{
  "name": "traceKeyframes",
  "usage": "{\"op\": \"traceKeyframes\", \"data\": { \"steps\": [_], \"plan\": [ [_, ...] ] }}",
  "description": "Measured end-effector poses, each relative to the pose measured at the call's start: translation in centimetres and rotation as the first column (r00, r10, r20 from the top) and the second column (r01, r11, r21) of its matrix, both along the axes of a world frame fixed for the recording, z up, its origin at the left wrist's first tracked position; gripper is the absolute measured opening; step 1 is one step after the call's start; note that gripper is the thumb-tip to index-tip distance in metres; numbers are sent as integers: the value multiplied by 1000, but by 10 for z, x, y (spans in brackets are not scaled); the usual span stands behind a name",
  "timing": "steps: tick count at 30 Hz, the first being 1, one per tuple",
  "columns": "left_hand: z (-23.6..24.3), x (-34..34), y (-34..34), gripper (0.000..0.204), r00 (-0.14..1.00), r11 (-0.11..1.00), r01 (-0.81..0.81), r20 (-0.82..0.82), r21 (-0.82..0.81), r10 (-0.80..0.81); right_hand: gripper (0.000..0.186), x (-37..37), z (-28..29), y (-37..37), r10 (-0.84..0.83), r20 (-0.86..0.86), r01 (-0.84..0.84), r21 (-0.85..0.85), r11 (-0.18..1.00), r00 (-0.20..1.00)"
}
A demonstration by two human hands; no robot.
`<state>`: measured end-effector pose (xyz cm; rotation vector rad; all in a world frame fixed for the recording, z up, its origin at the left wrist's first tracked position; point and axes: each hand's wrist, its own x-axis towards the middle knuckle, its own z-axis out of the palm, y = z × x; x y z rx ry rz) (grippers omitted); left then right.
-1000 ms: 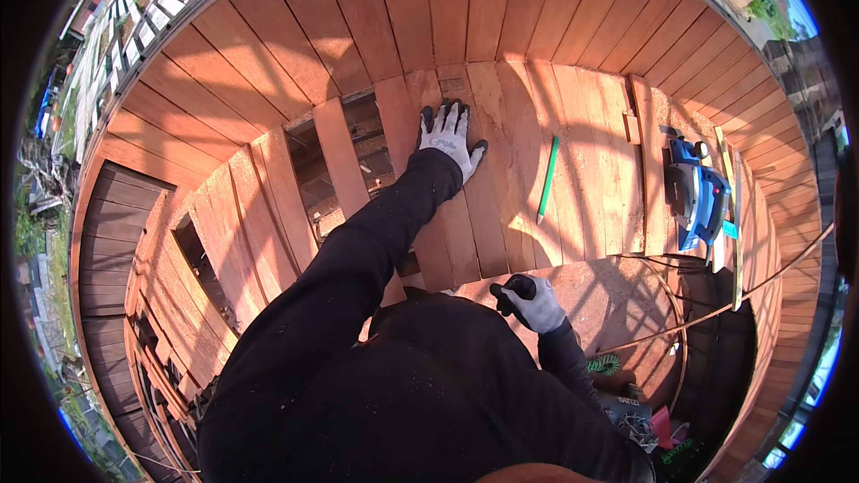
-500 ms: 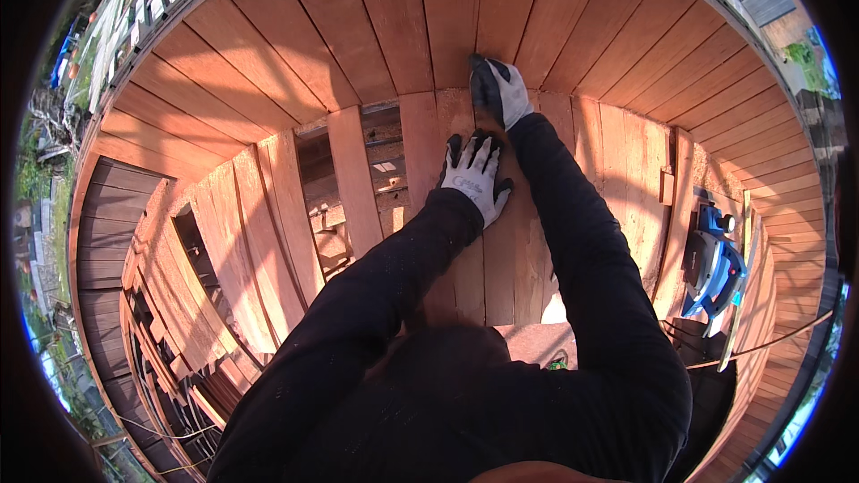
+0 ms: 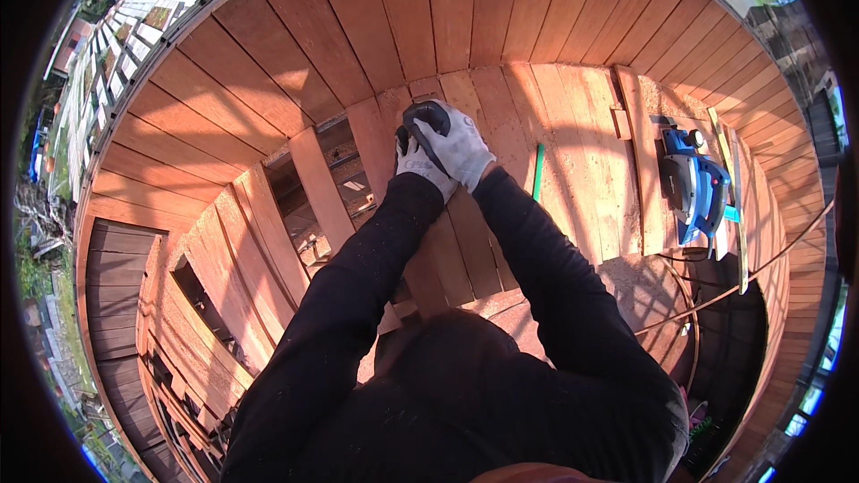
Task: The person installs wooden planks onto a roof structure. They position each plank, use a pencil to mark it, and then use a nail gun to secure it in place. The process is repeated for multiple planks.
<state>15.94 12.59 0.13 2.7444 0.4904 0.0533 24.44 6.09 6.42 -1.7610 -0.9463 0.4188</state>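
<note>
Curved wooden enclosure, its plank wall (image 3: 455, 9) bending round the work; I look straight down into it and count most of the gear inside. Both gloved hands sit together over the floor boards (image 3: 472, 255), near the foot of the wall. The right hand (image 3: 463, 145) laps across the left hand (image 3: 420, 164). Right fingers, dark-coated, look curled and drawn close; I cannot tell whether anything is pinched beneath them. Left fingers lie mostly under the right, so I cannot tell spread from pressed. The boards run below both hands, away from the wall and down between the black sleeves. To my left, an open slot (image 3: 291, 190) shows framing and pale scraps down inside, with a narrow board (image 3: 324, 195) beside it. Right of the hands, a slim green stick (image 3: 538, 172) lies on the boards. Farther right, a blue power tool (image 3: 698, 186) rests within the enclosure, between a raised board (image 3: 637, 156) and a thin pale strip (image 3: 739, 237). Low right, I make out a dark recess (image 3: 734, 340) holding small pink and green items (image 3: 698, 411), too small to identify.
</note>
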Motion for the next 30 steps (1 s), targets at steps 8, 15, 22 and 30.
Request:
{"op": "traceKeyframes", "data": {
  "steps": [8,15,22,30],
  "plan": [
    [4,-41,-15,68,915,997,-55,398,-49,70,24,-147,-3,-210,-150,-14,151,49,987,989],
    [-25,-190,21,65,649,804,-521,478,-288,592,19,-205,-30,-290,-195,-473,172,-91,981,859],
    [-72,-216,38,48,562,236,-410,-40,-881,826,21,-207,-60,-273,40,-512,-188,-241,952,858],
    [-94,-189,31,41,661,369,-340,59,-865,748,26,-213,-56,-271,72,-408,-231,-355,906,910]
  ]
}}
